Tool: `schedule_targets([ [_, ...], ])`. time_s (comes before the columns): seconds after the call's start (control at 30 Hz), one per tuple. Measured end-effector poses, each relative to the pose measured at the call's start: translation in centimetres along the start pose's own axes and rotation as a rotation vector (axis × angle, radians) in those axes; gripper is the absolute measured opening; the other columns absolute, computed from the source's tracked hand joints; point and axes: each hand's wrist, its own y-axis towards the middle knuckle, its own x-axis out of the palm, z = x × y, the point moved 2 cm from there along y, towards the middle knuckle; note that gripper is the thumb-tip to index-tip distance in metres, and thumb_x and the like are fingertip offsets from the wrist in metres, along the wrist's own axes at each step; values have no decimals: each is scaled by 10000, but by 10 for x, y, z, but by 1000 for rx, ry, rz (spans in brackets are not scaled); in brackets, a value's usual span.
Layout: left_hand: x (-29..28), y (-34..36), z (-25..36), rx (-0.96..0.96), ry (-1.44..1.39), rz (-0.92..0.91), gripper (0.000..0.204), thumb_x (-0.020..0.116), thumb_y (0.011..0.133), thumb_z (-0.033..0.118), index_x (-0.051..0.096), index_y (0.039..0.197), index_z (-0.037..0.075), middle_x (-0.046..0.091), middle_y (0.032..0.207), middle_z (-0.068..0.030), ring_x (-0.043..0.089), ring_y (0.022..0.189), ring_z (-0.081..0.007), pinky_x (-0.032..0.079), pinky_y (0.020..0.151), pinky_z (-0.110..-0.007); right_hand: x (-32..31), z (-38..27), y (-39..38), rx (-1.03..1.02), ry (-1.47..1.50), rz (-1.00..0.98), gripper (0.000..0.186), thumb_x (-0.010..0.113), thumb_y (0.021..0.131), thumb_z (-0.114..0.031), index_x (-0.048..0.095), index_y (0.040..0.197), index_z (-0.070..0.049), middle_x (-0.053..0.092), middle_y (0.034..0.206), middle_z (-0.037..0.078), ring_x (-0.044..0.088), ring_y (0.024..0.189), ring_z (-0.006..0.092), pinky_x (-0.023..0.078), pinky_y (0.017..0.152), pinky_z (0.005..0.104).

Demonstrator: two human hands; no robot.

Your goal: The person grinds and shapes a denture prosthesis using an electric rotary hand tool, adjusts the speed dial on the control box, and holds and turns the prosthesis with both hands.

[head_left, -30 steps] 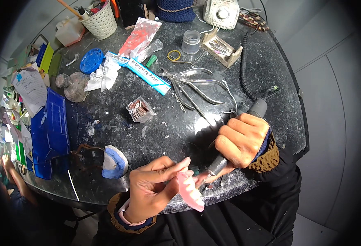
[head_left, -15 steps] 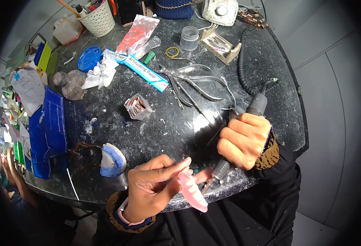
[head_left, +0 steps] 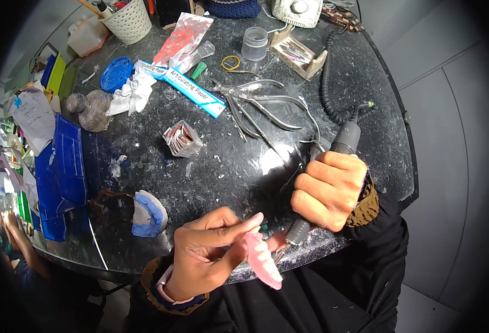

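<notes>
Between its thumb and fingers, my left hand pinches a pink denture with a row of whitish teeth, above the table's near edge. My right hand is wrapped round a dark rotary handpiece; its grooved front end points down and left toward the denture, and its cord leaves from the back end. My right thumb reaches close to the denture; whether it touches cannot be made out. To the left of my left hand lies a dental cast in white and blue, next to a brownish metal articulator part.
Metal pliers lie beyond my hands, near a blue flat packet and a clear box of small strips. Blue trays stand at the left. A coiled cord runs along the right. Another person's arm shows far left.
The table items sit slightly higher and further left in the picture, as the view has shifted a little. Both hands keep their grips, with the denture and handpiece almost unmoved.
</notes>
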Motion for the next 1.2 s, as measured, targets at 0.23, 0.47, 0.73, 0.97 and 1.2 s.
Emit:
schedule_targets([
  [0.23,1,-1,-1,-48,-47,-32,423,567,738,-185,621,1132,-40,544,794,-59,489,669,-49,374,568,-168,2,-3,1,61,57,31,278,585,541,-327,441,571,-91,337,516,-5,392,418,123,260,389,265],
  [0.47,2,1,-1,-47,-28,-51,453,571,728,-195,622,1142,-19,528,781,-50,464,654,-44,365,561,-166,1,-3,3,106,110,16,207,540,445,-252,438,535,-96,337,504,-4,390,418,114,247,391,253],
  [0.73,2,3,-5,-53,-4,-61,460,588,713,-195,626,1137,-20,508,756,-40,449,627,-36,341,525,-164,4,-6,0,63,60,62,206,499,435,-255,442,530,-82,331,488,-8,378,401,107,228,381,248],
  [0.97,1,2,-6,-75,28,-77,451,629,723,-162,627,1145,-2,505,748,-30,436,614,-31,329,513,-163,7,-7,0,61,32,139,191,443,408,-245,431,521,-91,325,482,-10,365,386,100,227,377,246],
  [1.2,1,0,-1,-67,-11,-50,442,617,732,-166,624,1145,-9,508,751,-34,450,627,-35,343,530,-163,5,-4,3,58,54,114,223,515,463,-288,435,540,-94,338,497,-9,374,397,105,220,379,256],
])
